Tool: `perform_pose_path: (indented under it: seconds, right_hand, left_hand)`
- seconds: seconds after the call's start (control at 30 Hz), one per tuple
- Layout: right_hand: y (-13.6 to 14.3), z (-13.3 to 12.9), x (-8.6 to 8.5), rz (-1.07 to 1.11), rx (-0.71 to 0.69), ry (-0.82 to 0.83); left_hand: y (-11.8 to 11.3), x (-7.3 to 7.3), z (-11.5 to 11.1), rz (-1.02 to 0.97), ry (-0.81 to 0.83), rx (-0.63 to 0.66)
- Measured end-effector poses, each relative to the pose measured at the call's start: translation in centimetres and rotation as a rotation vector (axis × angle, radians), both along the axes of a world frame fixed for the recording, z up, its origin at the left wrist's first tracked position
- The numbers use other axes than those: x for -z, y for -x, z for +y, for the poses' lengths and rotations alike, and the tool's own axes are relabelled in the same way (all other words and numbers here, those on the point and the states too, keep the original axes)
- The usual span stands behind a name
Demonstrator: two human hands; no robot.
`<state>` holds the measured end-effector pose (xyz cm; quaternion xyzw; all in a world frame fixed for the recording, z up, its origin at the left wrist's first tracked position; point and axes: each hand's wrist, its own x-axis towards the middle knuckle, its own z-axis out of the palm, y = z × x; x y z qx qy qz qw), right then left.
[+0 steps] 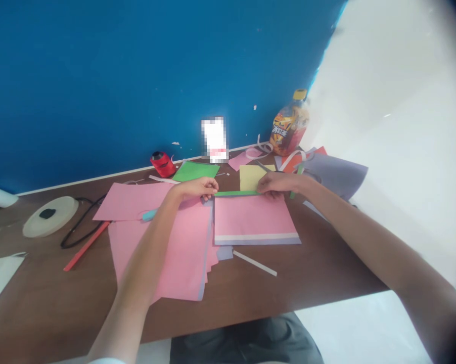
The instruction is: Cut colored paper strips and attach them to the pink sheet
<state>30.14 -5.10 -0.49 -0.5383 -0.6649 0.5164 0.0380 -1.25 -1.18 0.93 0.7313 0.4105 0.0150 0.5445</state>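
A narrow green paper strip lies along the far edge of a pink sheet, which has a white band and a bluish-purple border at its near edge. My left hand pinches the strip's left end with curled fingers. At the other end, my right hand closes on the strip near the sheet's far right corner. Dark scissors show just beyond the right hand, partly hidden by it. Under my left forearm spreads a stack of pink sheets. A loose white strip rests nearer me.
A drink bottle stands at the back right beside purple sheets. Along the wall are a red spool, green paper and yellow paper. To the left sit a round white reel, a black cord and a red strip.
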Motion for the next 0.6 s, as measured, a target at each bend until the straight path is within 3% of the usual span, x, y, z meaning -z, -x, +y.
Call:
perform_pose_path:
  seconds: [0.6]
  right_hand:
    - [-0.16, -0.06, 0.0, 0.038, -0.062, -0.031]
  left_hand:
    - [-0.76, -0.18, -0.32, 0.084, -0.064, 0.132]
